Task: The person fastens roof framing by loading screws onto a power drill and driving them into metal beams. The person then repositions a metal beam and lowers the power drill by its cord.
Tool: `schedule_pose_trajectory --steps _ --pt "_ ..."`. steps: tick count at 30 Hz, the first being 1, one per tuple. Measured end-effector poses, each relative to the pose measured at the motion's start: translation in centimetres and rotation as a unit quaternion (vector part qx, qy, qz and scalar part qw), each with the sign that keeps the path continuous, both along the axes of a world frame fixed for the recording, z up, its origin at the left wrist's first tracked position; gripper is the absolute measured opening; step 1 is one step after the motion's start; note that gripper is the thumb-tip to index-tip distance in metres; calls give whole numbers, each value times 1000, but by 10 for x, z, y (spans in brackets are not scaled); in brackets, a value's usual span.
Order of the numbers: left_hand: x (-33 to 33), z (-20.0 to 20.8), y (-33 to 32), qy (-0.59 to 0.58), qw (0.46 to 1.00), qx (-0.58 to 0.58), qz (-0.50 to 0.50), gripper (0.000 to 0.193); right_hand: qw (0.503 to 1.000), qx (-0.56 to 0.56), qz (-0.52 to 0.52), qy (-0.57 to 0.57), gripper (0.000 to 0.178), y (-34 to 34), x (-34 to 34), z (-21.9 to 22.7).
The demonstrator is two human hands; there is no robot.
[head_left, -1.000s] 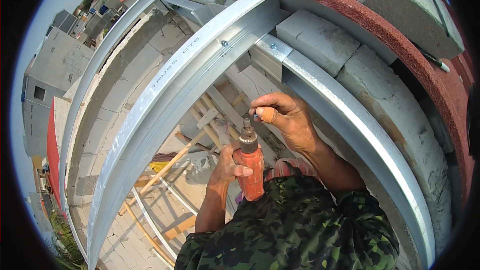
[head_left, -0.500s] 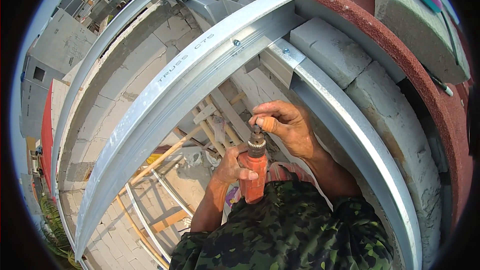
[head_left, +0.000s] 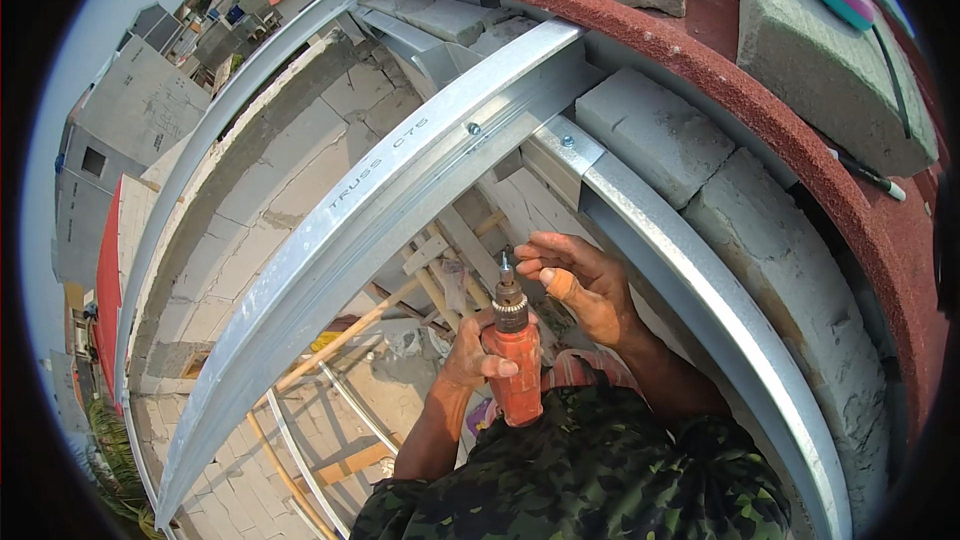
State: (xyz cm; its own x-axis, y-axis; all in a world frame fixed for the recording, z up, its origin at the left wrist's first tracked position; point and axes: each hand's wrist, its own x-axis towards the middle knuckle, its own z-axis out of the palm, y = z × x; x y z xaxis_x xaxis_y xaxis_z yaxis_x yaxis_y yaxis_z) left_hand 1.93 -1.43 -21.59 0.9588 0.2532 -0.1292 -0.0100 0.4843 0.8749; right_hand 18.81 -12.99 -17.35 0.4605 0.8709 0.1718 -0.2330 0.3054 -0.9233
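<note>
I judge the red drill hefty and rigid, best held round its body, where the left fingers wrap it; the half-spread right fingers look empty.

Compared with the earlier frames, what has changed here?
The right hand brought a small screw down and slightly left onto the tip of the red drill, then let go; the screw now stands there. Unchanged: the left hand still grips the drill; the long metal beam stays put.
</note>
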Motion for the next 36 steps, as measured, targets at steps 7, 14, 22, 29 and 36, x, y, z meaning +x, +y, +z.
schedule_pose_trajectory --steps 7,14,22,29,36 --pt "21 39 -7 -36 997 -66 23 70 991 -64 -77 -90 34 -41 -14 -66" --pt "47 72 -13 -99 987 -128 -3 72 980 -91 -7 -175 57 -83 -37 -73" --pt "82 106 -33 -82 989 -119 20 75 999 -12 47 17 94 -74 -80 -119" --pt "98 120 -38 -85 981 -168 44 63 977 3 -65 203 92 -63 -79 -81" --pt "111 131 -48 -61 978 -197 42 59 929 85 -267 -243 69 -80 -57 -2"
